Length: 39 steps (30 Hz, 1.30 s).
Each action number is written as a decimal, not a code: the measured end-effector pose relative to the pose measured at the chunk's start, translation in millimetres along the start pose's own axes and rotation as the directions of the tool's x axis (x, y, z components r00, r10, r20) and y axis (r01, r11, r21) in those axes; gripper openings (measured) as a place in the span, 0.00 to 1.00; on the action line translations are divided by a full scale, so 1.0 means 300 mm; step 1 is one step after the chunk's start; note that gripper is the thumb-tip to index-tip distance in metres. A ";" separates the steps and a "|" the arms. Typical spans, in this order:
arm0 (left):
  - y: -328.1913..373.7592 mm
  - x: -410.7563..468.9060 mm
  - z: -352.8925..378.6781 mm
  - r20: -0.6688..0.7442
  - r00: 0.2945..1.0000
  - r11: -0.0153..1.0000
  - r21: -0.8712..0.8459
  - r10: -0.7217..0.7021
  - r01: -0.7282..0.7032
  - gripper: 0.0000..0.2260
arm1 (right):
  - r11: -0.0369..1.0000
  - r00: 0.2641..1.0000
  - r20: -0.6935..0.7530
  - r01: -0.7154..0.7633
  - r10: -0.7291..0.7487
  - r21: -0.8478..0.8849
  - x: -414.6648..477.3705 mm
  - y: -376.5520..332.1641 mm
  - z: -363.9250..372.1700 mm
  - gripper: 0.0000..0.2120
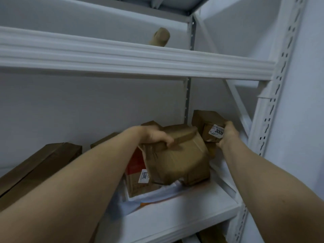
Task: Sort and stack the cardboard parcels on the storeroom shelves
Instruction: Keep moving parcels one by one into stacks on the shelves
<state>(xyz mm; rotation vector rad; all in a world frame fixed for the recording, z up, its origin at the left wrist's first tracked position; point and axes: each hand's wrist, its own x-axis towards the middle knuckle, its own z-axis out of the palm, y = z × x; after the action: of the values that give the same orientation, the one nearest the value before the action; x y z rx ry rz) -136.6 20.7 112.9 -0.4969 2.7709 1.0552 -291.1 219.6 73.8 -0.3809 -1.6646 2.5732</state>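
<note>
From the head view, I have both hands on parcels at the right end of the middle shelf [184, 213]. My left hand [154, 136] is closed over the top edge of the big parcel [178, 160], fingers curled onto its upper face. My right hand [228, 135] is wrapped round the small parcel [208, 128], the one labelled 3006, tucked in the back right corner.

The risk I see is the big parcel. It sits tilted, propped on a red box [135, 165] marked 3011 and some white mailers [149, 197], with its lower corner close to the shelf's front edge. I hold it by one edge only, so if I pull or let go, I judge it could pivot off the pile and drop forward. The crumpled wrapping may also slip under my fingers. Moving the small parcel could nudge it too, since the two look to be touching.

The big parcel's long axis seems to run front to back, its top face tipped towards me. The small parcel's labelled end faces me; its length is hidden.

A long parcel [40, 165] lies well apart at the left.
</note>
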 end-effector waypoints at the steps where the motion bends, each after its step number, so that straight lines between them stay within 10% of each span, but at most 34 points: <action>1: 0.004 -0.008 -0.021 -0.029 0.999 0.999 -0.046 -0.018 0.017 0.18 | 1.000 1.000 -0.005 0.004 -0.004 0.006 0.002 -0.001 -0.003 0.15; 8: 0.051 0.039 -0.050 -0.267 0.957 0.812 -0.580 -0.113 -0.066 0.27 | 0.988 0.999 0.035 -0.022 0.017 0.153 0.011 0.011 0.000 0.14; 14: 0.201 0.172 -0.011 -0.580 0.806 0.718 -0.609 -0.116 -0.336 0.29 | 0.973 0.986 0.150 -0.103 0.073 0.205 0.071 0.016 -0.029 0.24; 20: 0.281 0.223 0.049 -0.267 0.929 0.524 -0.846 -0.258 -0.098 0.22 | 0.934 0.974 0.220 -0.126 0.053 0.334 0.139 0.007 -0.025 0.23; 32: 0.335 0.475 0.035 -0.310 0.918 0.506 -0.849 -0.249 -0.149 0.39 | 0.929 0.956 0.274 -0.195 0.107 0.314 0.246 0.036 0.017 0.23; 39: 0.350 0.518 0.049 -0.223 0.958 0.700 -0.714 -0.182 -0.033 0.33 | 0.996 0.986 0.166 -0.024 0.010 0.085 0.272 0.038 0.042 0.20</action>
<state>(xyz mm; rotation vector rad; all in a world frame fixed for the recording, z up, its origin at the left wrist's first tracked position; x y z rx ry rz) -318.9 64.2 130.0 -0.8930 2.3974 2.2005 -372.0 218.0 54.1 -0.1815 -1.5955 2.7464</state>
